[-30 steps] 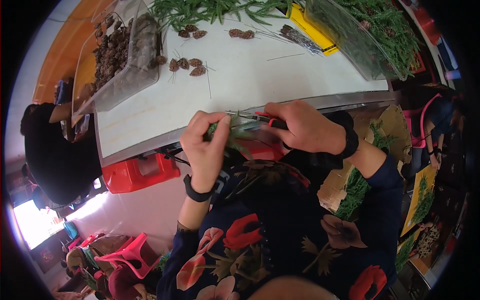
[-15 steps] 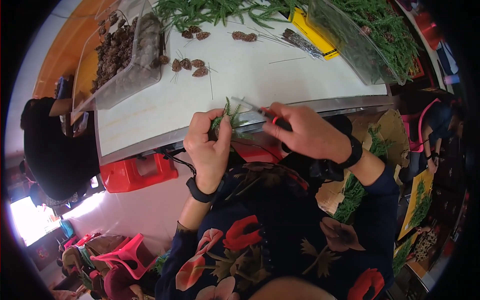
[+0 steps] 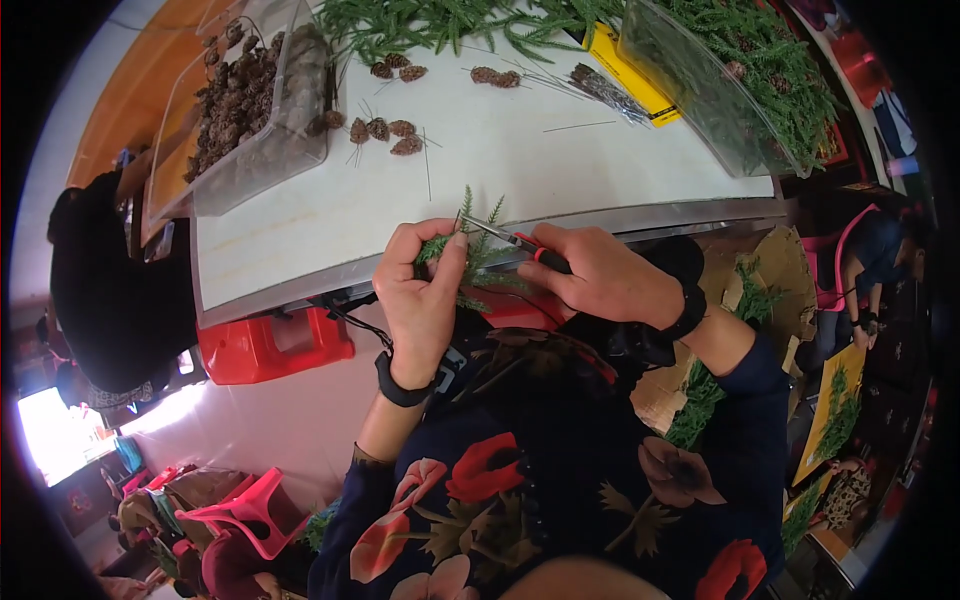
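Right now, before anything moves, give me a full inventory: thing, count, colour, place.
Smooth-topped table: one, white, ahead
Clear plastic pine-cone bin: one, colourless, table's left
Clear plastic foliage bin: one, colourless, table's right
Loose scaly pine cones: about nine, brown, tabletop
Loose needle-leaved foliage: many pieces, green, table's far side
Flat packet: one, yellow, beside foliage bin
Thin metal wires: many, silver-grey, by packet
Moulded plastic seat: one, red, below table's left
Plastic stool: one, pink, lower left
Cardboard: count unclear, brown, right
Co-workers: at least three, dark clothing, left and right
Pliers: one, red-black handles, right hand
Needle-leaved sprig: one visible bunch, green, left hand
Own hands, left and right: two, black wristbands, table's near edge
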`<state>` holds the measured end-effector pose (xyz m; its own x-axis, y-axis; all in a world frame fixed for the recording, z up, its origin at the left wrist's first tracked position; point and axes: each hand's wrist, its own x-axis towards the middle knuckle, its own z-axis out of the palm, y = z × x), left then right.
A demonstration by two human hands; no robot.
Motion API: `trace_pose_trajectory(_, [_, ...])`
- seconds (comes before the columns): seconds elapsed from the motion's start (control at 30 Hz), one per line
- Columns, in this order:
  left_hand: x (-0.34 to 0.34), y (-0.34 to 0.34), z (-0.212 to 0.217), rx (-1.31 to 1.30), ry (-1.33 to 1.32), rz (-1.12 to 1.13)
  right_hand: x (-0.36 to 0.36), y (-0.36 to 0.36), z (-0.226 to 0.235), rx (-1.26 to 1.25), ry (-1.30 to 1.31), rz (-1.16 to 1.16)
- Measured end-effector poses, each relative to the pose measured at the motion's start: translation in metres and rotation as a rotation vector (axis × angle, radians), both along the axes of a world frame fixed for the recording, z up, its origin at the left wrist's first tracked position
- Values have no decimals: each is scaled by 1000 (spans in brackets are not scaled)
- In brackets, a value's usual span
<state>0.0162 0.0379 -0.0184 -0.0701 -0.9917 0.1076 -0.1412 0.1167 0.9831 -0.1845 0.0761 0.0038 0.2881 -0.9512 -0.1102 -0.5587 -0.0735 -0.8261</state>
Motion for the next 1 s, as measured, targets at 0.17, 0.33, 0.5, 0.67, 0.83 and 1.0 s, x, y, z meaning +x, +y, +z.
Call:
trace_pose_trajectory(0.17, [-1,0,-2,23,-1,-39,0,-1,5,68,22,6])
trace_pose_trajectory(0.33, [-1,-1,-2,37,14,-56,-2,-3,8,42,86,9])
trace_pose_trajectory(0.5, [0,-4,-5,17,28,-78,-2,-4,4,-14,61,16])
trace_pose_trajectory(0.67, [1,-4,-3,66,33,-84,-3,-5,-1,-68,123,0])
trace_pose_trajectory(0.83, [2,-5,-4,157,130,-97,-3,-5,1,-122,227,-3])
trace_pose_trajectory(1.0, [2,-5,-7,156,144,-105,-2,-4,2,-113,254,-4])
